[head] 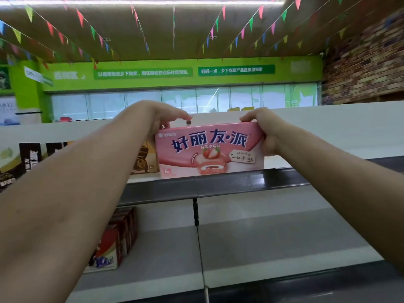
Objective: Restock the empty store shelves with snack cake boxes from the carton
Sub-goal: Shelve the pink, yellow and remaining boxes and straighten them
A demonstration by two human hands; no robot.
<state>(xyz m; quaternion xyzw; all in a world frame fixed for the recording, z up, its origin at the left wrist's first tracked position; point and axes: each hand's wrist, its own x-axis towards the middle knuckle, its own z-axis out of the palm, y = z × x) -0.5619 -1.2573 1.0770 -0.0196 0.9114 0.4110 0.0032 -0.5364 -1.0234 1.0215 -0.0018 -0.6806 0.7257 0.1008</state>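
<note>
Gripping pink snack cake box (209,149) between left hand (162,119) and right hand (265,130).

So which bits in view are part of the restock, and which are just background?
Job: pink snack cake box, gripped by left hand and right hand; top shelf below it.
Background: brown box beside it, red boxes on lower shelf, bunting, green wall sign.
</note>
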